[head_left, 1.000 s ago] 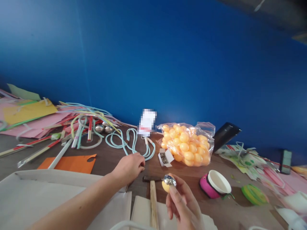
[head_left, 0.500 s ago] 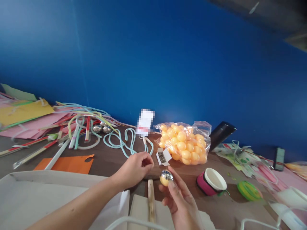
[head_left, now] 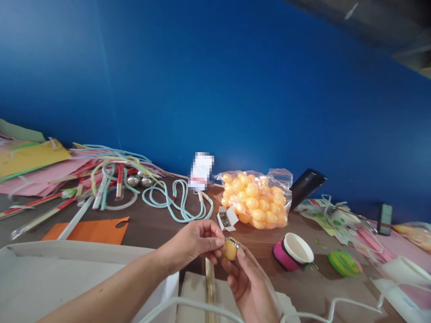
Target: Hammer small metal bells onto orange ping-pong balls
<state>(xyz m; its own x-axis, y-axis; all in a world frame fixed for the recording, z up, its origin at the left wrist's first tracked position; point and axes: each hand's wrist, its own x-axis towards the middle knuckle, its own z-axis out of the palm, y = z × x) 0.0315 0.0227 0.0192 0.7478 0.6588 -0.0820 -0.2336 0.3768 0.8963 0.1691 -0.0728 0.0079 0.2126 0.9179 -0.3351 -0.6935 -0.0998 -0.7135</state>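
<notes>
My right hand (head_left: 247,282) holds a small orange ball (head_left: 230,249) with a shiny metal piece on top, between thumb and fingers, low in the middle of the view. My left hand (head_left: 195,242) has come in from the left and pinches the same ball with thumb and forefinger. Both hands hover above a wooden hammer handle (head_left: 210,291) and white sheets (head_left: 84,278) at the near edge of the brown table (head_left: 151,224).
A clear bag of orange balls (head_left: 254,204) and a small open box of tacks (head_left: 226,219) lie behind the hands. A light-blue cord (head_left: 178,202), straws and sticks (head_left: 101,179), orange card (head_left: 89,229), two silver balls (head_left: 139,181), a pink-and-white cup (head_left: 292,251) and a green disc (head_left: 343,262) surround them.
My left hand left the table and closed its fingertips on the ball. My right hand brought the ball slightly left and lower toward it.
</notes>
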